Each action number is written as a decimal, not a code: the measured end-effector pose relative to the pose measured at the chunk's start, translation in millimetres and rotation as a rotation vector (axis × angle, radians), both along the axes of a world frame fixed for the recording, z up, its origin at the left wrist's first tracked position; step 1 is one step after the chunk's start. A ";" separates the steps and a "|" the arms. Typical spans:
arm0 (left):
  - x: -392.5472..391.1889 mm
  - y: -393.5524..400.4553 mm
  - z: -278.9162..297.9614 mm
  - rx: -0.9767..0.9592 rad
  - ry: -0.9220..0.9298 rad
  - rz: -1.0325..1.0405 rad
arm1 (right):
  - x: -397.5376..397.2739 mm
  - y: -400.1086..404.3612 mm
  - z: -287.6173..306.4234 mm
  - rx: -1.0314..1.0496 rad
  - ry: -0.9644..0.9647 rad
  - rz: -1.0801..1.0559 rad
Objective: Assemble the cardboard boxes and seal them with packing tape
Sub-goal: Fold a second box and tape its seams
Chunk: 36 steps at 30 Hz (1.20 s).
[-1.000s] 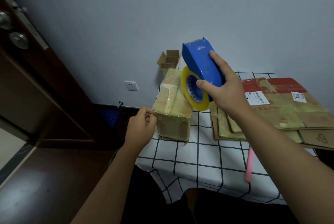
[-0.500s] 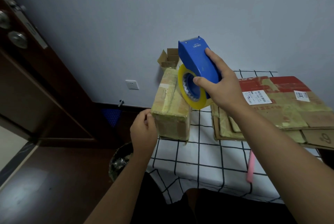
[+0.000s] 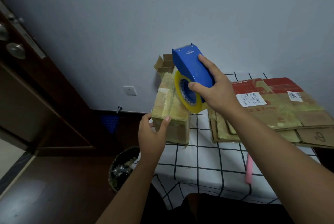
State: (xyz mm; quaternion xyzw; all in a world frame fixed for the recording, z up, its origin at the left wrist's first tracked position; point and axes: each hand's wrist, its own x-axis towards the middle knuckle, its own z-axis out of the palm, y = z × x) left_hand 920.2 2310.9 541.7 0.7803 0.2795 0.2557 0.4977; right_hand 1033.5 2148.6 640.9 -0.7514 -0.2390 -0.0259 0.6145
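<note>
With my left hand (image 3: 152,134) gripping the taped box's (image 3: 171,113) near corner and my right hand (image 3: 216,90) clasping the blue tape dispenser (image 3: 192,71) just above it, I'd brace firmly before pulling tape.

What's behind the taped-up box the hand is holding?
Behind the taped box, by the wall, stands a small open cardboard box with its flaps up. The blue tape dispenser and the taped box cover most of it, so its inside cannot be seen.
</note>
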 end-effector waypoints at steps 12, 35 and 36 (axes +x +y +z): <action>43.6 -35.4 56.4 0.816 0.438 -0.224 | -9.5 -30.0 -12.8 0.039 0.024 -0.146; 7.9 62.6 66.0 1.053 0.378 -0.635 | -88.0 -111.0 -104.0 0.030 0.206 -0.233; 6.9 62.2 62.2 1.060 0.400 -0.625 | -89.1 -111.2 -104.3 0.023 0.204 -0.232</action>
